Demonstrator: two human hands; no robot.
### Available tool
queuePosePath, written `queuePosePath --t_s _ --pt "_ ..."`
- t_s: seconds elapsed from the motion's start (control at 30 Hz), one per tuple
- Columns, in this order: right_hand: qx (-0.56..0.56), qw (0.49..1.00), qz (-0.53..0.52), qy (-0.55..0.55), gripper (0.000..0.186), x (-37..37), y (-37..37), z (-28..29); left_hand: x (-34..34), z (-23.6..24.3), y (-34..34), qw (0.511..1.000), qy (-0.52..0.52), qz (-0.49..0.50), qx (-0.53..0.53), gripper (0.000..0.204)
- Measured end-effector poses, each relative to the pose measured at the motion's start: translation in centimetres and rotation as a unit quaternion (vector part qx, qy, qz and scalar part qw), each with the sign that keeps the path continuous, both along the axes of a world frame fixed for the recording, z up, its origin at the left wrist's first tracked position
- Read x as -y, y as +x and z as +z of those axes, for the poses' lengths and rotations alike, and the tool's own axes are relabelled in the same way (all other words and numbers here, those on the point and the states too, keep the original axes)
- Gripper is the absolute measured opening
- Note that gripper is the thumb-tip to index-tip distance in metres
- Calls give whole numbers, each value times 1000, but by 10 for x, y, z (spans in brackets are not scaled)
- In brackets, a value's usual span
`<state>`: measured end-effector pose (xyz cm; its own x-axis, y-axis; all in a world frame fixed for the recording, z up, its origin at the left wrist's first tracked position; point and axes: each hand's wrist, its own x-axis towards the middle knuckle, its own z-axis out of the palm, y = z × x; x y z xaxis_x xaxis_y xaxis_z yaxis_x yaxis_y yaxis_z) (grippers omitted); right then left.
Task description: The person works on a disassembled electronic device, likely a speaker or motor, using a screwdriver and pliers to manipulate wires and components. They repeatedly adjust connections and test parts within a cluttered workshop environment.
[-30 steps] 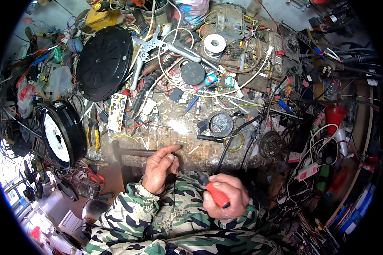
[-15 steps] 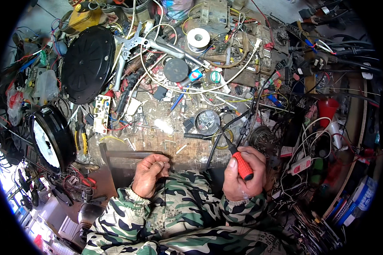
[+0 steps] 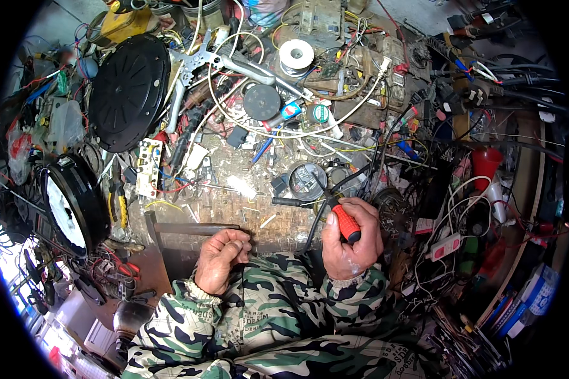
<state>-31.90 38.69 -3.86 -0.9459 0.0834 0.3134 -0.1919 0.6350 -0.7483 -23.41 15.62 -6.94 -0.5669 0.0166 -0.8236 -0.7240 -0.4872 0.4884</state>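
My right hand [image 3: 354,249] is closed around the red handle of a screwdriver [image 3: 346,221]. The screwdriver's shaft points up and left, its tip over a small round dish [image 3: 291,184] of small metal parts. Whether the tip touches them I cannot tell. At the bench's front edge my left hand [image 3: 218,262] is held closed, thumb against fingers; anything inside the pinch is too small or hidden. Just beyond it lies a long dark flat bar [image 3: 196,229]. A black cable [image 3: 315,224] passes down between the dish and my right hand.
A cluttered wooden bench [image 3: 231,211] stands before me. On the left are a black round cover [image 3: 129,95], a black drum-shaped part [image 3: 76,202], a circuit board [image 3: 148,169] and yellow-handled pliers [image 3: 120,205]. A white spool [image 3: 296,57] and a red funnel [image 3: 485,163] stand farther off among tangled wires.
My right hand has moved up and left with the screwdriver, bringing its tip over the round dish. My left hand has barely moved.
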Motion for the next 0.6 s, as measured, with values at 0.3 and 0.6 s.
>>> queuePosePath --t_s 0.3,0.6 --pt "1 1000 9 -12 33 0 -3 -2 0 -3 3 1000 -6 1 -6 15" --pt "-3 998 -6 -55 34 -6 3 13 -5 10 -7 1000 24 1 -20 14"
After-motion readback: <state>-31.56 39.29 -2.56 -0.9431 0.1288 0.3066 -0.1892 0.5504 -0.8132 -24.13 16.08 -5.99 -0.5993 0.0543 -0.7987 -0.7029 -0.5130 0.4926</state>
